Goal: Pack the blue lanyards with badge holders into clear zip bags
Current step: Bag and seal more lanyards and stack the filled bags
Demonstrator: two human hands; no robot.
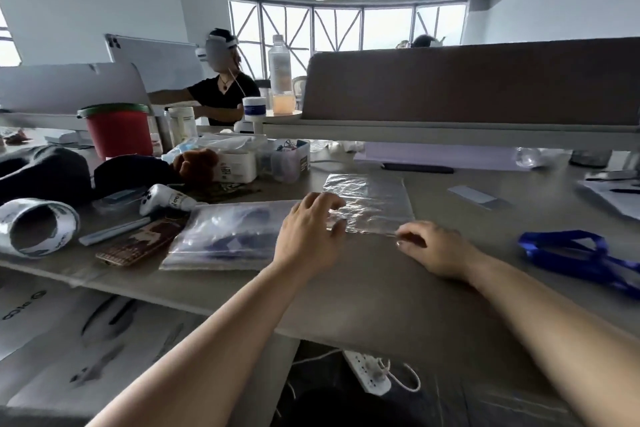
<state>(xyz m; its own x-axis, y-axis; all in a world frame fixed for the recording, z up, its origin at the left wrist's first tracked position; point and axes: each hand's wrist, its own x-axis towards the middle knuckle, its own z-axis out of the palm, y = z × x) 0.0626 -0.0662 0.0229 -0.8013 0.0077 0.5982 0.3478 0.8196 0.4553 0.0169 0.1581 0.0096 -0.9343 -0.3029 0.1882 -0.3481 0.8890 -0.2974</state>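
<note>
Right hand [429,250] pinches the near edge of an empty zip bag [372,199] lying flat on the table [346,295]; left hand [308,239], fingers bent, grips the same edge. Left of it lies a filled bag [221,236]; right of the right hand, a blue lanyard [568,253].

Little lettering is legible on this crowded desk. We make out only one mark: on the white printed box [52,315] below the desk edge at lower left, dark letters that appear to spell "pico", seen upside down. The white controller [162,200] bears a short dark word, the tape roll [38,227] printed marks and the white tub [237,166] a label. All are too blurred for us to read.
</note>
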